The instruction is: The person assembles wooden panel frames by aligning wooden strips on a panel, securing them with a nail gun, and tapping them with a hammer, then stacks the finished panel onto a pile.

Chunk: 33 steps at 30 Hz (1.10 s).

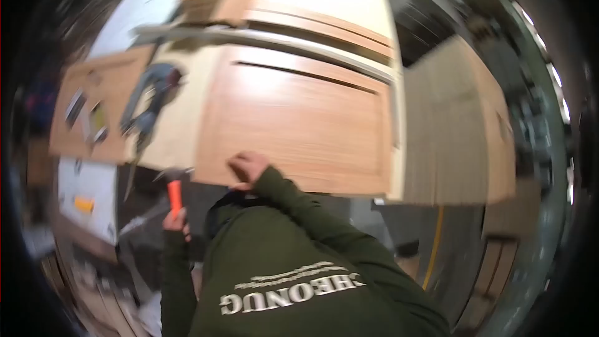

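My left hand [176, 219] is closed around the bright orange handle of a hammer [175, 195], held low beside the work surface with its dark metal head pointing away from me. My right hand [251, 167] has its fingers curled over the near edge of a light wooden cabinet door [306, 122], close to its left corner. Blur hides whether anything is between those fingers. The framed door lies flat, with a dark slot along the far side of its inner panel. Left of it rests a grey and dark power tool [150, 97] with a cord.
A smaller wooden panel [103, 81] at the left carries small tools. Below it, a white board [87, 196] bears a yellow item. Wooden pieces [218, 0] and a long strip [293, 43] lie beyond the door. At the right stands a big cardboard box [449, 125].
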Available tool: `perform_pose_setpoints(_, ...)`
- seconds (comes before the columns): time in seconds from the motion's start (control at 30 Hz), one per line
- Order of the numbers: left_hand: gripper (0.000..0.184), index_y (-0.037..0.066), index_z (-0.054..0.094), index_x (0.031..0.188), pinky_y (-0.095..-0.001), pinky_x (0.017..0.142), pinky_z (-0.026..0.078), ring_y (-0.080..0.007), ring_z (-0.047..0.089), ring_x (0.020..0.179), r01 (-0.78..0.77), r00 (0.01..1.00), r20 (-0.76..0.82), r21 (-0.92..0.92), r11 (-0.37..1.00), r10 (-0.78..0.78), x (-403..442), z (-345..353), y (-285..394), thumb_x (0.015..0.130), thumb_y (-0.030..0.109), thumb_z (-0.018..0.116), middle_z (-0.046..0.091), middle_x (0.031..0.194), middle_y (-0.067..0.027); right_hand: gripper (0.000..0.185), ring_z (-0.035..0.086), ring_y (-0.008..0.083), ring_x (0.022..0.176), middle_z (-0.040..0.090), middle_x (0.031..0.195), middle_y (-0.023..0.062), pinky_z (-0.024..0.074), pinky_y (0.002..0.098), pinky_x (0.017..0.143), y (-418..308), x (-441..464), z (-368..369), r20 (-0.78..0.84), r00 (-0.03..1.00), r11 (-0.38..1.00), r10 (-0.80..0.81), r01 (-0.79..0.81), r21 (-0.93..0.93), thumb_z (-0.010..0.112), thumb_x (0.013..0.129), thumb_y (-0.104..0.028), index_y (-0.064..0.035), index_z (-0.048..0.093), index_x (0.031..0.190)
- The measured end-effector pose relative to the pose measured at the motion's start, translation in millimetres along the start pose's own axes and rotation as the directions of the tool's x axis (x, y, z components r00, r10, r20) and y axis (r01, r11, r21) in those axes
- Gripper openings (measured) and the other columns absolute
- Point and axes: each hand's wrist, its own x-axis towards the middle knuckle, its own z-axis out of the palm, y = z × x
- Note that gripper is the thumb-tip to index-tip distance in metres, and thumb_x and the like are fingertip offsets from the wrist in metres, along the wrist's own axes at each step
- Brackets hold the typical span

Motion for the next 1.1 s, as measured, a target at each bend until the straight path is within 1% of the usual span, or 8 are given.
perform_pose_setpoints(0.17,0.014,0.008,0.054,0.083,-0.0221,0.036,0.034,-0.0081,0.042,0.044,-0.289,0.843,-0.365,0.312,0.905,0.395,47.7,11.2,-15.5,0.080,0.018,0.064,0.046,0.056,0.0008,0.064,0.052,0.0321,0.103,0.053,0.114,0.0188,0.0426,0.0427,0.085,21.1,-113.9,-91.4,-0.492,0.847,0.952,0.202,-0.287,-0.102,0.073,0.059,-0.032,-0.0029,0.053,0.112)
perform_pose_setpoints(0.23,0.017,0.007,0.056,0.081,-0.0247,0.045,0.039,-0.0079,0.044,0.049,-0.418,0.739,-0.206,0.606,0.677,0.641,83.2,-4.7,-8.4,0.079,0.020,0.066,0.051,0.063,-0.0015,0.057,0.052,0.0322,0.099,0.055,0.110,0.0161,0.0426,0.0425,0.084,27.9,-187.5,-124.4,-0.795,0.567,0.799,0.216,-0.570,-0.189,0.073,0.060,-0.025,-0.0029,0.055,0.110)
perform_pose_setpoints(0.33,0.022,0.004,0.057,0.082,-0.0275,0.053,0.042,-0.0116,0.048,0.055,-0.419,0.709,-0.208,0.644,0.640,0.674,107.8,6.5,15.6,0.079,0.023,0.066,0.056,0.069,-0.0037,0.058,0.051,0.0324,0.097,0.054,0.106,0.0132,0.0401,0.0457,0.084,42.5,-287.6,-154.7,-0.966,0.041,0.439,0.255,-0.895,0.078,0.068,0.066,-0.030,-0.0078,0.053,0.117)
perform_pose_setpoints(0.43,0.025,0.003,0.059,0.090,-0.0280,0.060,0.043,-0.0147,0.051,0.064,-0.401,0.750,-0.257,0.555,0.729,0.609,147.1,8.4,13.0,0.078,0.024,0.066,0.057,0.072,-0.0056,0.049,0.051,0.0290,0.095,0.053,0.104,0.0098,0.0396,0.0454,0.084,76.9,-327.8,-140.1,-0.777,0.044,0.424,0.629,-0.856,0.295,0.064,0.072,-0.031,-0.0145,0.055,0.117)
perform_pose_setpoints(0.6,0.026,0.003,0.059,0.092,-0.0288,0.062,0.043,-0.0154,0.051,0.066,-0.189,0.811,-0.265,0.724,0.664,0.521,131.8,41.1,28.4,0.078,0.024,0.065,0.058,0.073,-0.0066,0.039,0.053,0.0254,0.091,0.052,0.094,0.0104,0.0415,0.0396,0.081,62.4,-297.0,-169.6,-0.655,-0.091,0.216,0.750,-0.902,0.373,0.060,0.077,-0.032,-0.0244,0.059,0.116)
perform_pose_setpoints(0.97,0.028,0.001,0.060,0.093,-0.0360,0.065,0.045,-0.0231,0.056,0.068,-0.174,0.812,-0.132,0.875,0.453,0.568,74.2,49.8,52.5,0.075,0.024,0.064,0.060,0.075,-0.0122,0.040,0.050,0.0289,0.099,0.058,0.095,0.0119,0.0403,0.0393,0.088,50.5,-315.7,-120.8,-0.806,-0.093,0.469,0.584,-0.771,0.430,0.064,0.071,-0.020,-0.0079,0.060,0.109)
perform_pose_setpoints(1.03,0.028,0.001,0.058,0.086,-0.0397,0.065,0.046,-0.0306,0.059,0.070,-0.290,0.586,-0.078,0.909,0.299,0.806,69.2,58.4,42.8,0.073,0.025,0.064,0.061,0.075,-0.0157,0.032,0.053,0.0295,0.093,0.058,0.093,0.0147,0.0431,0.0398,0.082,71.1,-339.1,-86.1,-0.841,-0.087,0.460,0.535,-0.804,0.376,0.065,0.070,-0.021,-0.0051,0.061,0.098)
perform_pose_setpoints(1.1,0.028,0.001,0.058,0.085,-0.0414,0.065,0.046,-0.0343,0.059,0.071,-0.112,0.701,-0.181,0.927,0.357,0.690,69.5,60.4,50.3,0.072,0.025,0.063,0.060,0.074,-0.0177,0.043,0.056,0.0213,0.087,0.058,0.097,0.0106,0.0463,0.0366,0.078,103.2,-357.4,-50.6,-0.719,-0.134,0.644,0.682,-0.357,0.677,0.066,0.071,-0.018,-0.0003,0.054,0.108)
